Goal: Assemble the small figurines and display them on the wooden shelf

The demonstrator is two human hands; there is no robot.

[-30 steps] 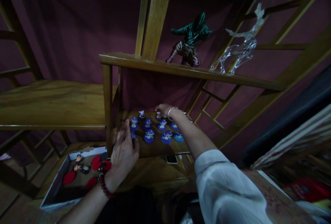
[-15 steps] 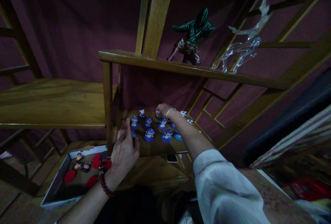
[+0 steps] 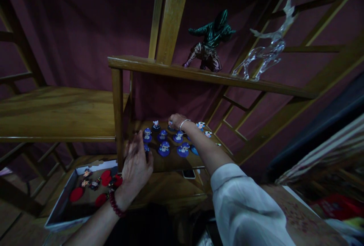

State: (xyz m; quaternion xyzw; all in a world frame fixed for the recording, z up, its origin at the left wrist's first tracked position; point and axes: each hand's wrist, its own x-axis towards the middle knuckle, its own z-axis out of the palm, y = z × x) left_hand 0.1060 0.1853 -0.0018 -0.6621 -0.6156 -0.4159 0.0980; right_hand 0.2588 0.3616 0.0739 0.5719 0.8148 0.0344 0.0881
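Note:
My right hand reaches to the back of the low wooden shelf, its fingers closed on a small figurine mostly hidden by them. To its left stands a white-headed figurine on a dark base. Several purple-and-white figurines on round bases, such as one figurine in front, stand in rows nearer to me. My left hand is open at the shelf's left front, fingers stretched upward. It partly covers another purple figurine.
A shallow box with red-based figurines sits at lower left. On the upper shelf stand a green hooded statue and a clear deer figure. A phone lies below the figurines. A wooden post rises beside my left hand.
My right hand has shifted slightly left along the back row with the figurine, uncovering a bit more of the figurines on the right. The left hand has stayed in place.

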